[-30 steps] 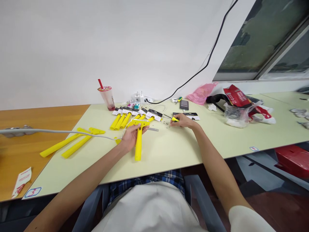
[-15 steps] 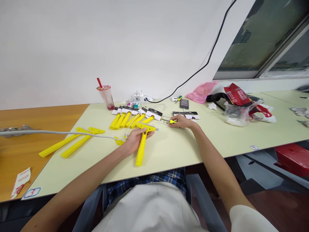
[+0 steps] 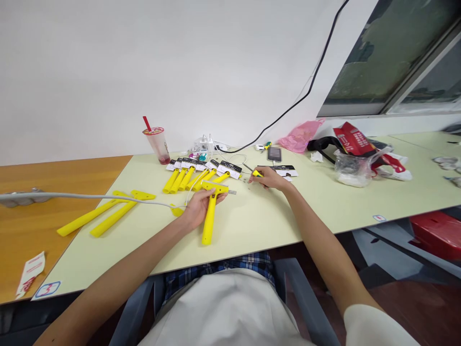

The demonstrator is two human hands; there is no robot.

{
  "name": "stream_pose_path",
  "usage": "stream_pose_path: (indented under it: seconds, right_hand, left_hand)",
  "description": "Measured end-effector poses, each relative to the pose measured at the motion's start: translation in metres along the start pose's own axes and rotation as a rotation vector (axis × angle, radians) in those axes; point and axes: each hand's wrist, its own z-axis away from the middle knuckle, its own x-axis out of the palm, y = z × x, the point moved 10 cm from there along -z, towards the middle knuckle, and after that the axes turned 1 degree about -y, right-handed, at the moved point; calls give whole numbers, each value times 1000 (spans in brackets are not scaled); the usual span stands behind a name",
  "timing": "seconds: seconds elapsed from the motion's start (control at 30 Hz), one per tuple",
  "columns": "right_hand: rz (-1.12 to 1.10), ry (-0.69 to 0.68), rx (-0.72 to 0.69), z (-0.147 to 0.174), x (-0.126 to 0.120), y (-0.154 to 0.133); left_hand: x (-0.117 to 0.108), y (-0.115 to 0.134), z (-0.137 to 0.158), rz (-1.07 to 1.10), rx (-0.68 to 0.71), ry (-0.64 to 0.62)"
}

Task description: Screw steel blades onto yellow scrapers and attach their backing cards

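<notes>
My left hand is closed around the head of a yellow scraper, whose handle points down toward me. A metal blade sticks out from the right side of the head. In my right hand is a screwdriver with a yellow handle; its shaft tilts up to the left. The fingertips of that hand are beside several tiny screw-like parts on the table. Behind my left hand lies a row of yellow scrapers with black-and-white card sleeves. Two bare yellow scrapers rest to the left.
A drink cup with a red straw stands at the back left. A grey cable crosses from the left edge. Behind my right hand are card sleeves and a phone. Plastic bags lie to the right.
My right hand has shifted slightly up and left, and the screwdriver's shaft now tilts upward instead of lying nearly level. The scraper in my left hand has moved a little left.
</notes>
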Motion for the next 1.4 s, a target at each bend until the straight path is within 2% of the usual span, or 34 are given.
stream_pose_path:
  seconds: [0.1, 0.2, 0.33, 0.47, 0.57, 0.7, 1.03, 1.27, 1.4]
  right_hand:
    - [-211, 78, -1, -2, -4, 1]
    - [-299, 78, 50, -4, -3, 8]
    - [-248, -3, 106, -1, 0, 13]
    - [-9, -65, 137, 4, 3, 11]
    - [141, -103, 127, 5, 7, 4]
    - [209, -169, 99, 6, 16, -2]
    - [181, -222, 104, 4, 27, 2]
    - [181, -189, 85, 5, 27, -5]
    - [3, -158, -33, 12, 39, -39]
  left_hand:
    - [-3, 7, -1, 20, 16, 44]
    - [-6, 13, -1, 45, 30, 80]
    - [-9, 16, -1, 65, 30, 97]
    - [-8, 9, -2, 45, -15, 86]
    - [-7, -4, -1, 12, -108, 71]
    - [-2, -21, 3, -55, -234, 14]
    - [17, -48, 13, -200, -354, -223]
    - [17, -56, 14, -200, -376, -242]
    - [15, -56, 12, -188, -350, -212]
